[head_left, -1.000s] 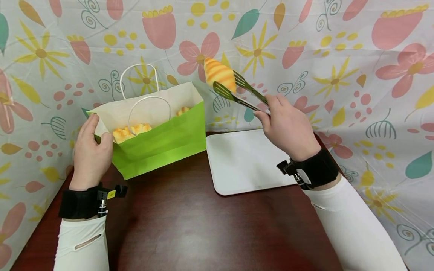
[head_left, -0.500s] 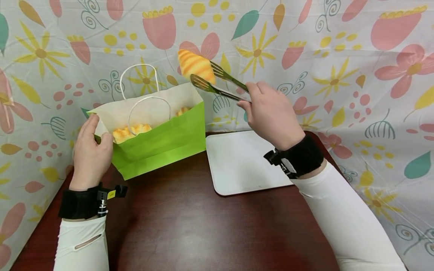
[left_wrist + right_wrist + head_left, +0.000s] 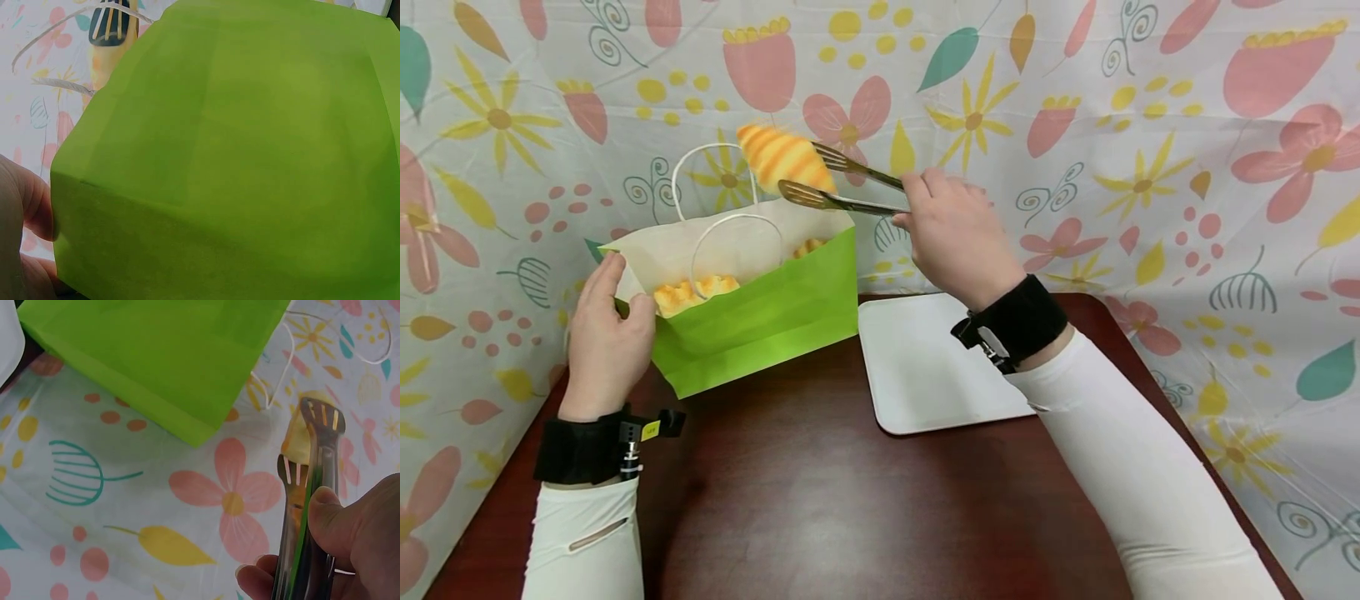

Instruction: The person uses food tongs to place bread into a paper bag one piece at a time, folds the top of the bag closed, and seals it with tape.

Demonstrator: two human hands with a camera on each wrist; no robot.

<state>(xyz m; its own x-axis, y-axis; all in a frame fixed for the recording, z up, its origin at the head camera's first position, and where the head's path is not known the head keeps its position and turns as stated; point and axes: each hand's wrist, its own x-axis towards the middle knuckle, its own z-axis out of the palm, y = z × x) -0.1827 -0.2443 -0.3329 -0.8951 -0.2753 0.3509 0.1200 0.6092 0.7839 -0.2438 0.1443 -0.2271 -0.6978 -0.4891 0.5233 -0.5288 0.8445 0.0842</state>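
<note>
My left hand [image 3: 606, 342] grips the left side edge of a green paper bag [image 3: 767, 321], its thumb in front. The bag stands open-topped, with a white inside and white cord handles. Inside lie a golden, bumpy bread [image 3: 703, 293] and another bread piece [image 3: 808, 247], both partly hidden by the front panel. In my right hand [image 3: 958, 233] are slotted serving tongs [image 3: 859, 206]. They clamp a striped bread roll [image 3: 781, 158] in the air above the bag's right part, beside the rear handle. The right wrist view shows the tongs' slotted ends [image 3: 323, 415] on the roll.
A white tray [image 3: 925, 367] lies on the dark wooden table [image 3: 820, 500], right of the bag and partly under my right forearm. A flower-printed cloth [image 3: 1000, 100] hangs closely behind the table and along both sides.
My right hand has carried the tongs and bread roll leftward, from above the tray's left side to above the bag. The left hand and bag have stayed in place.
</note>
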